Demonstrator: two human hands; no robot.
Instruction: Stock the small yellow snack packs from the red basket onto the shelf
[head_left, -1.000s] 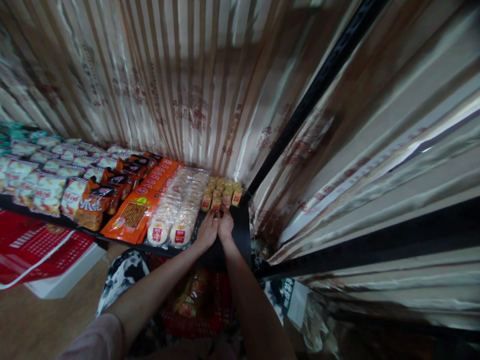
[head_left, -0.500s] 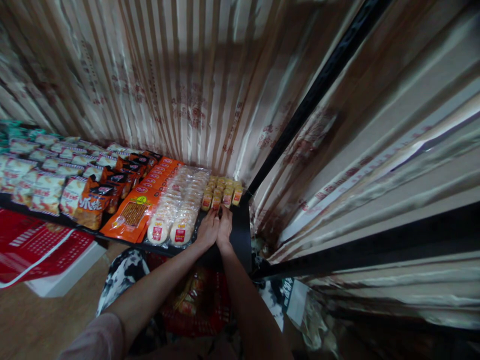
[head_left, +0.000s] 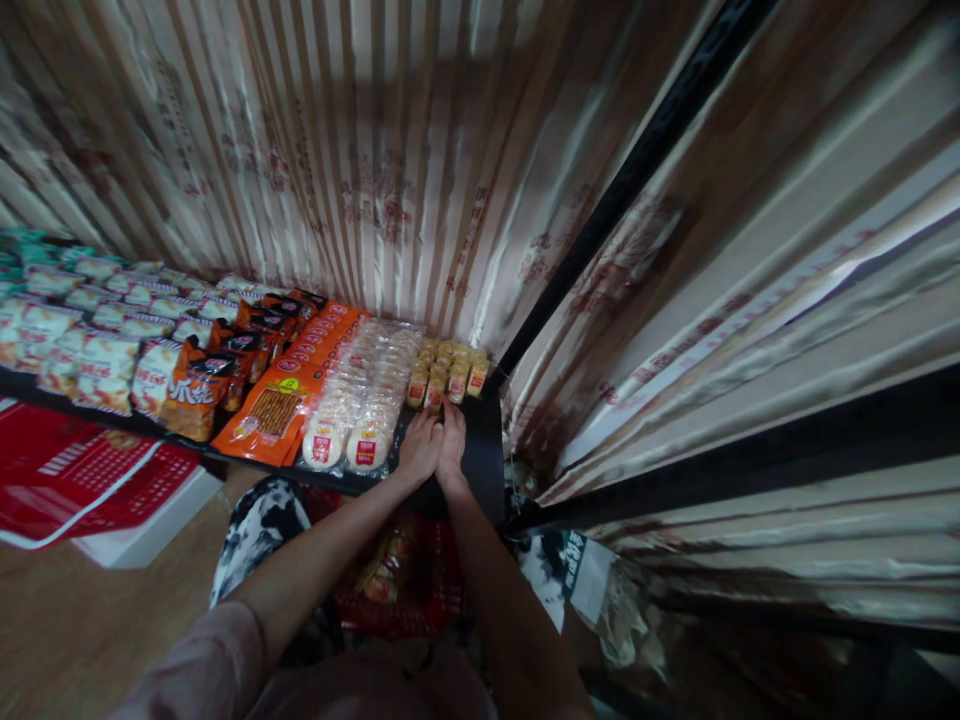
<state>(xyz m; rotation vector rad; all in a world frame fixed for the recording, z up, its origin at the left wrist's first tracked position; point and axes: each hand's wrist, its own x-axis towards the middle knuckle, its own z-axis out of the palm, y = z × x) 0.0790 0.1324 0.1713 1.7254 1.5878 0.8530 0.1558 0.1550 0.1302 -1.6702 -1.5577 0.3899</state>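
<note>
Small yellow packaged snacks (head_left: 457, 380) with red labels stand in short rows at the right end of a black shelf (head_left: 484, 450). My left hand (head_left: 421, 445) lies low over the shelf just in front of them, its fingers stretched forward. Against it, side by side, is my right hand (head_left: 451, 440), fingertips reaching the front of a yellow pack. I see nothing held in either hand, though the space under the palms is hidden. Clear-wrapped round white crackers (head_left: 367, 450) stand in two rows to the left of my hands.
Orange snack bags (head_left: 270, 410) and white-and-orange snack bags (head_left: 187, 390) fill the shelf further left. A black post (head_left: 585, 270) rises at the shelf's right corner, before a pleated curtain (head_left: 390, 180). Below are a red-and-white box (head_left: 90, 480) and a red container (head_left: 442, 590) holding packages.
Both hands have drawn back slightly from the yellow packs, staying close together. The view has shifted a little, so the shelf goods sit slightly further right and higher.
</note>
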